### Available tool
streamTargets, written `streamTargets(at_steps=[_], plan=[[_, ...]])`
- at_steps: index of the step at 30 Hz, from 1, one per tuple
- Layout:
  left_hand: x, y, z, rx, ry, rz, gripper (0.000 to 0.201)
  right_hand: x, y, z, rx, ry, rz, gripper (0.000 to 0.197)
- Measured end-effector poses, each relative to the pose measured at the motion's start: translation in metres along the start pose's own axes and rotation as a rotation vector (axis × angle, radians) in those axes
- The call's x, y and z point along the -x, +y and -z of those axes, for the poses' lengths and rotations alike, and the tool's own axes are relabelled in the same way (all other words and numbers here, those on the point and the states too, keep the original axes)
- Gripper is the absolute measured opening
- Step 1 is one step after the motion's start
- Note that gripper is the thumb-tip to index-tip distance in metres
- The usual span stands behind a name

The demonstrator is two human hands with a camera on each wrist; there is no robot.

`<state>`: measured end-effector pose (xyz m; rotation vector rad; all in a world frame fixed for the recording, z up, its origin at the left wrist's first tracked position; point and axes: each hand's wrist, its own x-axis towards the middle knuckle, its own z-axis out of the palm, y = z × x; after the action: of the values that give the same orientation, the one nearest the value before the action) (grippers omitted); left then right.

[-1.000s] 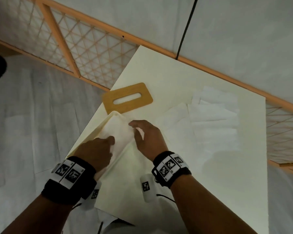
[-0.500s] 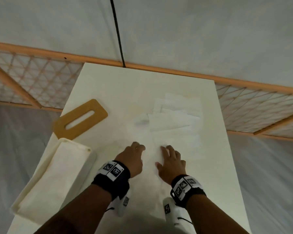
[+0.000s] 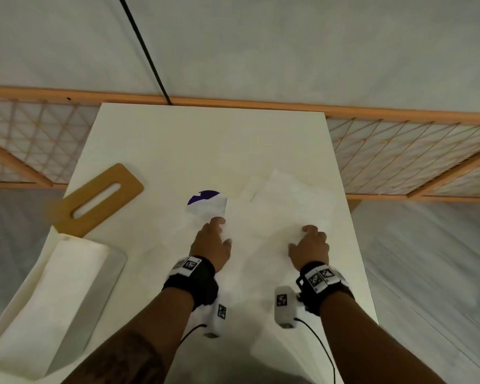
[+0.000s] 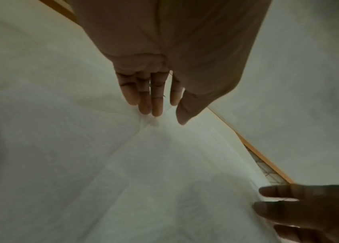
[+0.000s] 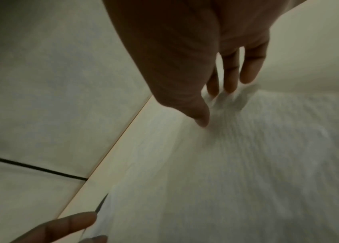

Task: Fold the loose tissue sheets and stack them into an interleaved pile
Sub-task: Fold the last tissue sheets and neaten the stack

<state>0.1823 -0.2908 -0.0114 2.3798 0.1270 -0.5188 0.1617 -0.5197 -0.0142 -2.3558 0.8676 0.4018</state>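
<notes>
You had white tissue sheets [image 3: 275, 214] on a cream table [image 3: 205, 139], a tan-brown slotted board [image 3: 100, 198], a cream fabric case [image 3: 53, 300], black wristbands [image 3: 190, 286] with black-and-white square tags, and an orange-framed lattice [image 3: 399, 151].

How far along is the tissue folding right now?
Early stage, as far as I can tell. Done: nothing clearly; no interleaved pile shows, only loose tissue sheets overlapping on the table. In hand: the left hand and right hand rest with straight fingers on the nearest sheet, which lies flat. Left: folding it and the others, then stacking.
</notes>
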Motion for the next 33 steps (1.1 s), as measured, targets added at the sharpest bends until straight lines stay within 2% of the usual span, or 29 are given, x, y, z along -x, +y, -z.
streamTargets(at_steps=[3, 6, 9, 12, 17, 21, 24, 27, 29, 33], plan=[[-0.014, 0.009, -0.01, 0.139, 0.012, 0.095, 0.047, -0.014, 0.006, 0.006, -0.131, -0.047, 0.1, 0.055], [-0.025, 0.008, -0.014, 0.285, 0.031, 0.195, 0.038, -0.017, 0.011, 0.013, -0.328, -0.114, 0.091, 0.053], [-0.027, 0.005, -0.012, 0.293, 0.043, 0.142, 0.025, -0.016, 0.018, 0.018, -0.435, -0.152, 0.142, 0.046], [-0.025, 0.005, -0.005, 0.379, 0.086, 0.057, 0.025, -0.008, 0.023, 0.028, -0.621, -0.244, 0.18, 0.04], [-0.011, 0.002, 0.008, 0.877, -0.038, 0.046, 0.039, 0.007, 0.017, 0.042, -0.853, -0.523, 0.18, 0.051], [-0.001, 0.002, 0.023, 0.992, -0.146, -0.07, 0.055, 0.012, 0.007, 0.048, -0.787, -0.629, 0.23, 0.052], [0.005, 0.001, 0.036, 0.95, -0.188, -0.168, 0.057, 0.014, 0.0, 0.052, -0.611, -0.588, 0.357, 0.046], [0.007, 0.0, 0.046, 0.651, -0.134, -0.239, 0.038, 0.014, -0.005, 0.056, -0.474, -0.484, 0.471, 0.039], [0.009, -0.001, 0.05, 0.428, -0.076, -0.247, 0.028, 0.014, -0.007, 0.059, -0.401, -0.419, 0.49, 0.035], [0.011, -0.005, 0.056, 0.312, 0.019, -0.243, 0.022, 0.016, -0.012, 0.067, -0.249, -0.293, 0.507, 0.025]])
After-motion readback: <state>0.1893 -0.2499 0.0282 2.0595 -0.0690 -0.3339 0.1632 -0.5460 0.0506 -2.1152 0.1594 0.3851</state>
